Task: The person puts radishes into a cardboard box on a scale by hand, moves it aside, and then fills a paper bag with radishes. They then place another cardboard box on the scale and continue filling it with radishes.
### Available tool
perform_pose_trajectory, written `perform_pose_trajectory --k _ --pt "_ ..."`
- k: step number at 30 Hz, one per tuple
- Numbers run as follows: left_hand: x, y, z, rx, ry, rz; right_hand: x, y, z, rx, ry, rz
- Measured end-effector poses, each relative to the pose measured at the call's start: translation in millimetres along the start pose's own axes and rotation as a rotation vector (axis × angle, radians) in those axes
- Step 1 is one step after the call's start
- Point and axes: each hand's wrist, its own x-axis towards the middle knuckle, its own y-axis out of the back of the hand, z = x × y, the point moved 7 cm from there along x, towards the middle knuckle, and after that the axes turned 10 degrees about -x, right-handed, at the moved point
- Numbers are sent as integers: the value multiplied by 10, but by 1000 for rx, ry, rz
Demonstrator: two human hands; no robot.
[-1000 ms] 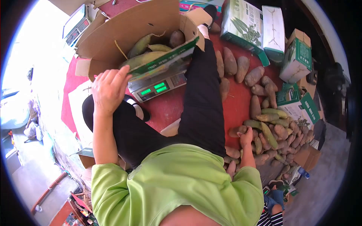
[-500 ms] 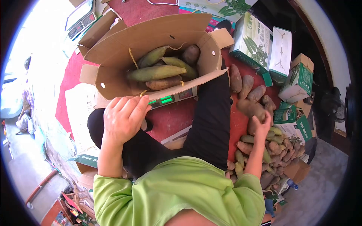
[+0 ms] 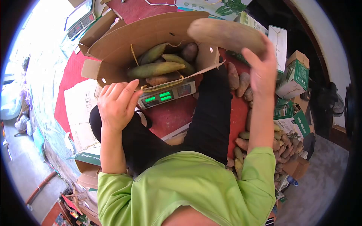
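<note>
One large brown tuber (image 3: 226, 34) is sitting in your right hand (image 3: 262, 62) at the upper right of the frame, your thumb and fingers gripping its right end. Its free left end is overlapping the upper right corner of the open carton (image 3: 145, 32); how high above the edge it is hanging, you cannot tell. Your left hand (image 3: 117, 107) is resting on the carton's near left edge, its fingers reaching over; whether they are pinching the cardboard, you cannot tell. The carton's tall rear flap is standing up and its mouth is gaping toward you, with green and brown tubers (image 3: 156, 70) lying inside. Below it, a scale (image 3: 167, 96) is glowing with green readouts, their digits too small to read. Between your legs (image 3: 205, 113), red flooring (image 3: 166, 122) is showing, and a narrower red strip is running beside your right leg toward the heaped tubers (image 3: 288, 148) at the right.

Green-and-white boxes (image 3: 294, 77) are standing along the right side, their pale lettering staying too fine to make out. At the top, another box (image 3: 230, 9) is carrying a leafy green print. At the lower left, a green flap (image 3: 87, 158) is bearing a row of blurred white characters.
</note>
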Motion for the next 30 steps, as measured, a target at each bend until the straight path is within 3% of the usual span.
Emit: perform_pose_trajectory --k 5,7,9,11,15,19,25,28,30 --pt "-45 114 -90 7 31 98 203 -416 371 -208 106 -122" --pt "-85 218 -146 -3 60 198 210 -303 627 -84 -72 -68" --pt "-134 273 -189 -13 104 215 175 -180 774 -122 -113 -11" --pt "-184 329 -258 -29 159 282 119 -32 1057 -177 -333 44" --pt "-253 410 -349 -143 260 370 92 -39 1463 -212 -488 -15" --pt "-348 458 -526 -310 360 498 90 -229 1460 -141 -469 -9" --pt "-474 532 -719 -510 486 659 27 -208 1837 -98 -420 202" --pt "-512 585 -799 -520 509 713 -43 -260 2007 8 -569 144" --pt "-568 639 -870 -572 536 817 -24 -270 1995 44 -531 129"
